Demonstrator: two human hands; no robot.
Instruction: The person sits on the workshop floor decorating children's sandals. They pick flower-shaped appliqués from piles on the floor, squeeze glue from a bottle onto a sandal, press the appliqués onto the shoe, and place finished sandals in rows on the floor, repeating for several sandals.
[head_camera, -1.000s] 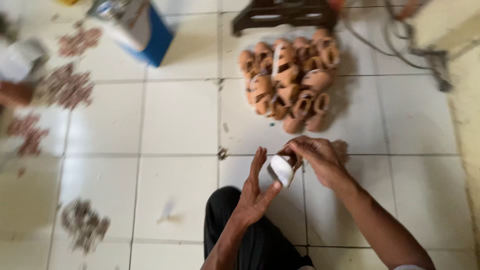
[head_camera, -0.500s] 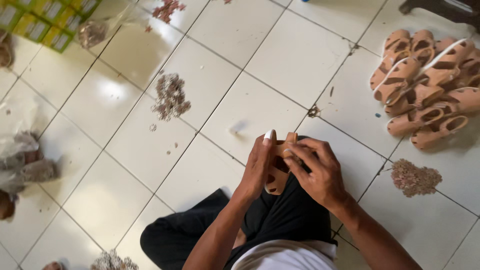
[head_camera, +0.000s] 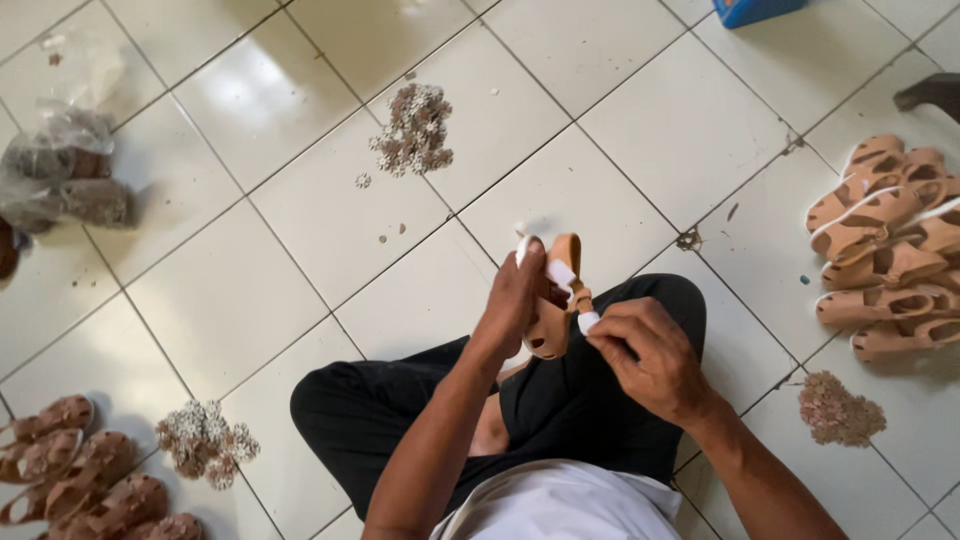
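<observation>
Two hands, left hand (head_camera: 515, 295) and right hand (head_camera: 645, 355), apparently grip tan sandal (head_camera: 556, 300).

Person's sitting cross-legged on the white tile floor (head_camera: 230, 290), left hand (head_camera: 512, 300) gripping a small tan sandal (head_camera: 556, 300), right hand (head_camera: 650, 355) pinching at its strap. More sandals piled at right (head_camera: 890, 250), and little heaps of flower trims (head_camera: 415, 130) scattered around.

A clear plastic bag (head_camera: 62, 170) of brownish pieces lies on the floor at the left edge. A blue box (head_camera: 755, 10) corner shows at the top right.
</observation>
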